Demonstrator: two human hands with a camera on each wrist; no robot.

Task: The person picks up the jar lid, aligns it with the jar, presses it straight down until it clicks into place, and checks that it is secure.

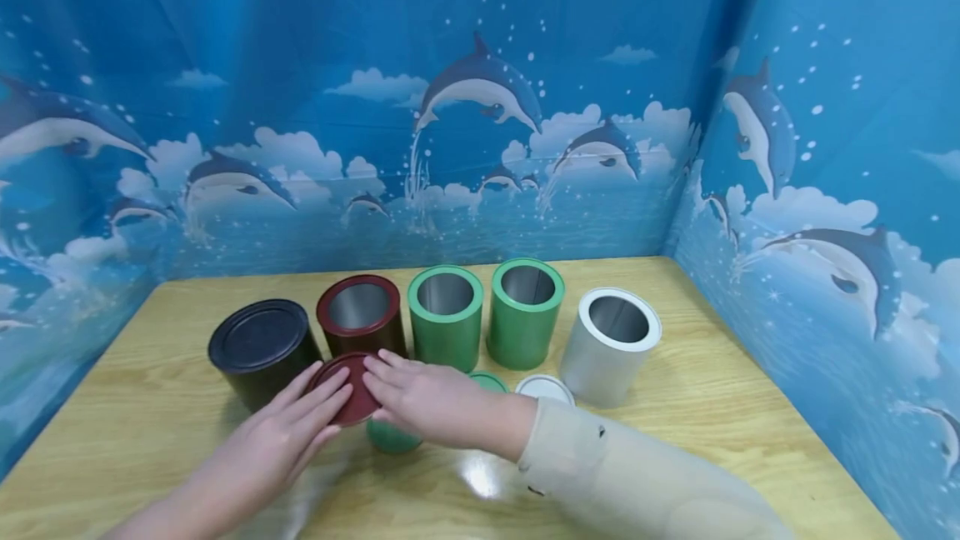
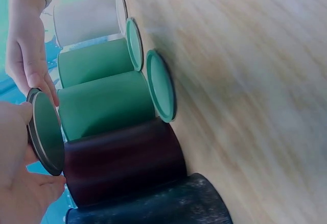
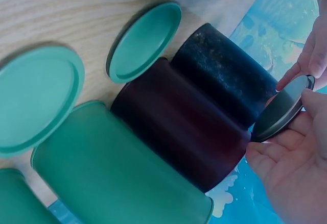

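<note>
Wooden table [image 1: 720, 407] — dolphin-print blue backdrop [image 1: 480, 98] enclosing three sides.

My head view looks down the surface [image 1: 675, 407] at all cans; both wrist views sit close, sharing the maroon can [image 2: 122, 160].

Bright overhead light; table [image 1: 480, 473] glare; wrist views blurred.

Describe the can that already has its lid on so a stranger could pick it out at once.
On the wooden table a row of five cans stands before the dolphin backdrop. The black can is at the row's left end, beside the dark red can. It alone is closed by a lid; the other four stand open.
</note>
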